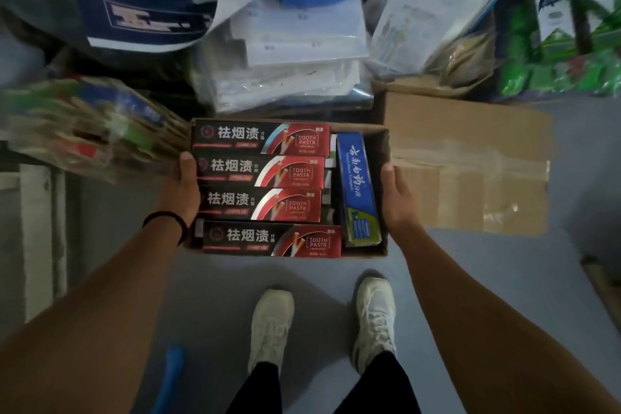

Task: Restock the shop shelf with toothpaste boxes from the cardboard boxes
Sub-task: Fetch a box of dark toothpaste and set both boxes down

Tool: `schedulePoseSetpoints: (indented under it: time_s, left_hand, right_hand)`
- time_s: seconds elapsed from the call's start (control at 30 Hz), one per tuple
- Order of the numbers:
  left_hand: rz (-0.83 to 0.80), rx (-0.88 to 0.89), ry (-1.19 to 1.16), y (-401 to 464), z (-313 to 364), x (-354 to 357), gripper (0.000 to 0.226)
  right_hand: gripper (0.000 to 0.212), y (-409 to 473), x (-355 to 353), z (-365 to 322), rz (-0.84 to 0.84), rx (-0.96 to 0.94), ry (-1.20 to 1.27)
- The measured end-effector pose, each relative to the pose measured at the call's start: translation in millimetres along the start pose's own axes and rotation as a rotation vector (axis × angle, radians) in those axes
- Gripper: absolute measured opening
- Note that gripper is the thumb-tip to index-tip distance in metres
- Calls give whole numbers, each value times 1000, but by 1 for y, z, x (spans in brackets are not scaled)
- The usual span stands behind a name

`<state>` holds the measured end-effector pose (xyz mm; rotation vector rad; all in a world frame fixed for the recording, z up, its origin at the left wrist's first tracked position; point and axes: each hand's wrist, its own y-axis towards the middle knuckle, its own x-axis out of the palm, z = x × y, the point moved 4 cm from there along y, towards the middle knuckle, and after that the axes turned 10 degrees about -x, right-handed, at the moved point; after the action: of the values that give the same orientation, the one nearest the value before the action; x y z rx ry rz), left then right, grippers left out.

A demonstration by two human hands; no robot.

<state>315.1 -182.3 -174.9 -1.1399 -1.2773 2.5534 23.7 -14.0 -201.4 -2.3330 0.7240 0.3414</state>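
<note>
Holding an open cardboard box [382, 198] above the grey floor [319, 282], I am gripping its left wall with my left hand [183, 188], thumb hooked over the rim, and its right wall with my right hand [398, 198], thumb on the edge; I cannot see the fingers underneath. Four red-and-black toothpaste boxes [262, 171] are lying flat in a column inside, and a blue toothpaste box [358, 185] is sitting tilted along the right wall, beside them. A black band [168, 217] is circling my left wrist. My white shoes [373, 319] are standing below the box. A flattened carton [467, 161] is lying just beside my right hand, and packaged goods [285, 54] are piling up beyond.
</note>
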Motion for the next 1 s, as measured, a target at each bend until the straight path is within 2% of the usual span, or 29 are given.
schedulePoseSetpoints:
  time_s: [0.07,0.13,0.23,0.47,0.73,0.87,1.0]
  left_hand:
    - [-47,13,-94,3,-5,1,61]
    - [-169,-10,-196,9,-13,3,62]
    - [-355,-137,-361,18,-25,6,65]
    - [-522,-174,-418,26,-32,14,69]
    - [-522,-144,-403,10,-25,3,69]
    - [-512,-148,-397,-17,-9,-19,67]
    - [-499,-116,-376,-66,25,-46,63]
  right_hand:
    - [46,1,1,1,13,-35,-3]
    - [48,2,3,3,21,-53,-17]
    - [51,4,4,9,37,-66,-19]
    - [52,9,2,17,80,-118,-47]
    - [53,-5,-10,-2,80,-81,-2]
    - [61,-28,-31,-32,87,-94,-17]
    - [55,-60,-70,-80,144,-92,-35]
